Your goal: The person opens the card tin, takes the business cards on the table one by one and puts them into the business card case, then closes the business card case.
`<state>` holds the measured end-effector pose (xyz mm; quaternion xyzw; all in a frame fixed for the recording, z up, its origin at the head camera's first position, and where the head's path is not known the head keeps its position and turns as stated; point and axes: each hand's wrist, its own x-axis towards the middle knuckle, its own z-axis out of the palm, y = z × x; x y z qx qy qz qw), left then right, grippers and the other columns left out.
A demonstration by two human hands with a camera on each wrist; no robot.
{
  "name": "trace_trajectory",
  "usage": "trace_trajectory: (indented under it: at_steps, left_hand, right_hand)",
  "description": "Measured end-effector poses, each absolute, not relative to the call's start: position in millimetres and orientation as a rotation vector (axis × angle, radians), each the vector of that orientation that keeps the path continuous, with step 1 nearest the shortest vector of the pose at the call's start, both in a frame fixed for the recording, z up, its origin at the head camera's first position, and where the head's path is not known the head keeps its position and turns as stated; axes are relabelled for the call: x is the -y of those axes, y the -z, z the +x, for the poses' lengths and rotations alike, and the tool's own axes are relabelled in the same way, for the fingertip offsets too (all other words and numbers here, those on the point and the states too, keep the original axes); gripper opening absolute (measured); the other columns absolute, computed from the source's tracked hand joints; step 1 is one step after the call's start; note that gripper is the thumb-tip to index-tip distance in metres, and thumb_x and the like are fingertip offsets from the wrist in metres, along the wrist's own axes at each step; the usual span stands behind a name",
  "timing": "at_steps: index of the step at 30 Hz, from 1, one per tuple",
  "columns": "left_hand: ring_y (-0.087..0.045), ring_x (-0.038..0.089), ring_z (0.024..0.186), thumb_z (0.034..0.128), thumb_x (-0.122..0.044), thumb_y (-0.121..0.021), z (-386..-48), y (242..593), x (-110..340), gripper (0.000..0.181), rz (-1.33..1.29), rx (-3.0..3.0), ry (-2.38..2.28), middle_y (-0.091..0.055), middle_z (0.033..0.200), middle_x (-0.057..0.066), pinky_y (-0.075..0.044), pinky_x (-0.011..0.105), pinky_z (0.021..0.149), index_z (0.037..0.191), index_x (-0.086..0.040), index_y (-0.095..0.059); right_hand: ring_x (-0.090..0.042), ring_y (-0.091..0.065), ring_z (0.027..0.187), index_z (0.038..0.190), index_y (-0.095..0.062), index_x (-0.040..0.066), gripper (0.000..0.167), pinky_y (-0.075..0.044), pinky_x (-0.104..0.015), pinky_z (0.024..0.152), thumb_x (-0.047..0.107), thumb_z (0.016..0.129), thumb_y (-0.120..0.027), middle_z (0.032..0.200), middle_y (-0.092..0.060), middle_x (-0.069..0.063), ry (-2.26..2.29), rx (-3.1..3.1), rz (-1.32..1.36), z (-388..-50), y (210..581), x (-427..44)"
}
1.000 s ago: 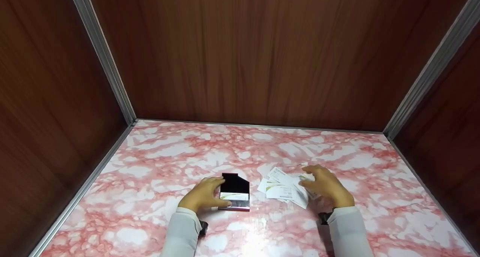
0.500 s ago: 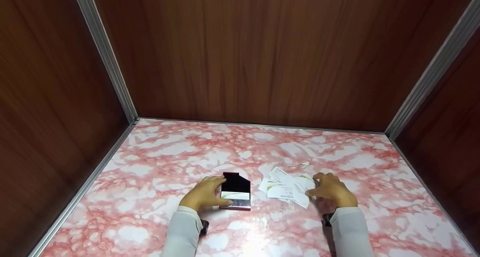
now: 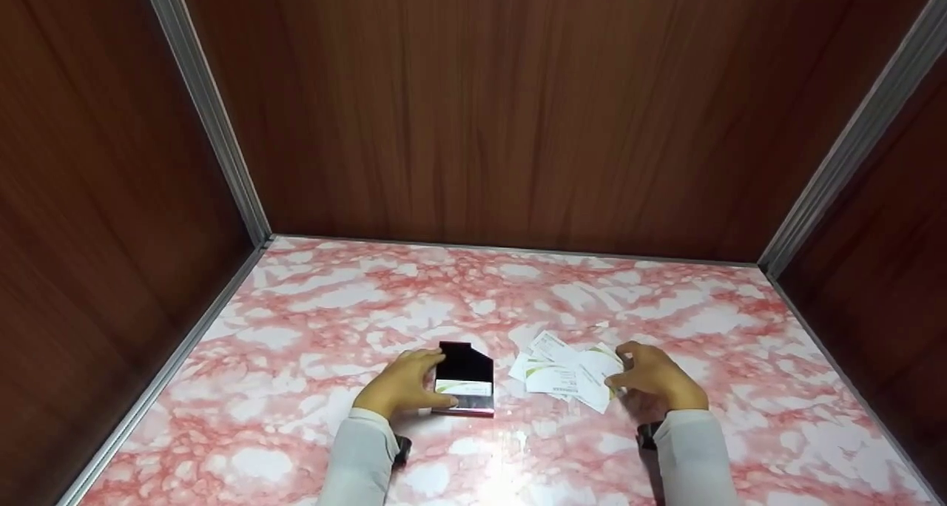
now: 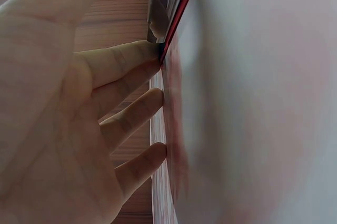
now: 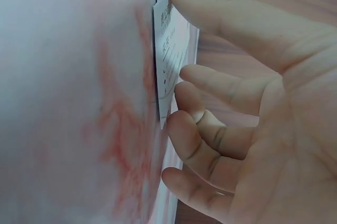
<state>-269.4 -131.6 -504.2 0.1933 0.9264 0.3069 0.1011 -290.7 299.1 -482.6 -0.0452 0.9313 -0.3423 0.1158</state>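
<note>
A black card case (image 3: 464, 363) with a red edge lies on the table, a white card (image 3: 463, 388) across its lower part. My left hand (image 3: 399, 384) grips its left side, thumb on the near part and index finger at the far part; the left wrist view shows fingertips against the case (image 4: 167, 10), the other fingers spread on the table. Right of it lies a loose fan of white printed cards (image 3: 551, 375). My right hand (image 3: 655, 376) holds the right edge of a card (image 5: 164, 60) between thumb and curled fingers. Its far side is hidden in the head view.
The pink and white marbled table (image 3: 333, 291) is enclosed by brown wood-grain panels (image 3: 473, 121) at the back and both sides, with grey metal strips (image 3: 214, 114) at the corners. A bright reflection lies near the front middle.
My right hand has drawn back to the right from above the cards, and its thumb and fingers have come to the rightmost card's edge. My left hand and the case have stayed put.
</note>
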Motion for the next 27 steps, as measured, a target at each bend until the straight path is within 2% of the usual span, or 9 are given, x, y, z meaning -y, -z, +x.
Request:
trace_trajectory:
  at_steps: [6,12,16,21,27]
  left_hand:
    - [-0.030,0.040,0.145,0.0813,-0.051,-0.080,-268.9,504.8,132.4,0.090,0.580,-2.737,-0.925,-0.039,0.156,0.015,-0.029,0.058,0.114,0.151,-0.007,-0.044]
    - [-0.030,0.039,0.145,0.0812,-0.051,-0.080,-268.7,505.3,133.0,0.090,0.589,-2.737,-0.935,-0.040,0.155,0.016,-0.029,0.058,0.115,0.151,-0.006,-0.045]
    - [-0.030,0.039,0.145,0.0812,-0.051,-0.080,-268.7,504.9,133.1,0.090,0.590,-2.738,-0.936,-0.040,0.155,0.016,-0.029,0.058,0.115,0.151,-0.006,-0.045]
    - [-0.030,0.039,0.144,0.0811,-0.050,-0.080,-267.6,503.7,132.6,0.090,0.585,-2.743,-0.941,-0.040,0.155,0.015,-0.029,0.058,0.115,0.151,-0.006,-0.045]
    - [-0.031,0.038,0.144,0.0809,-0.050,-0.081,-268.2,503.4,131.8,0.089,0.576,-2.743,-0.928,-0.041,0.154,0.015,-0.028,0.056,0.116,0.150,-0.005,-0.046]
  right_hand:
    - [-0.026,-0.060,0.095,0.135,-0.054,-0.010,0.069,-0.051,-0.048,0.088,0.020,0.082,-0.084,0.112,-0.063,-0.018,1.013,-2.742,-0.121,-291.5,483.3,-299.7]
    - [-0.028,-0.057,0.085,0.120,-0.058,-0.002,0.052,-0.050,-0.047,0.080,0.022,0.082,-0.083,0.108,-0.054,-0.017,0.955,-2.824,-0.160,-292.6,483.9,-302.3]
    - [-0.026,-0.060,0.084,0.121,-0.055,0.002,0.041,-0.051,-0.044,0.077,0.015,0.089,-0.076,0.110,-0.060,-0.016,0.996,-2.814,-0.195,-292.8,483.8,-303.7]
    - [-0.026,-0.059,0.092,0.123,-0.057,0.004,0.026,-0.049,-0.045,0.082,0.008,0.097,-0.062,0.107,-0.064,-0.015,1.014,-2.837,-0.286,-292.2,481.3,-304.1]
    - [-0.027,-0.060,0.090,0.125,-0.059,0.005,0.028,-0.050,-0.044,0.079,0.003,0.099,-0.051,0.106,-0.065,-0.016,1.037,-2.855,-0.327,-292.3,476.8,-303.9]
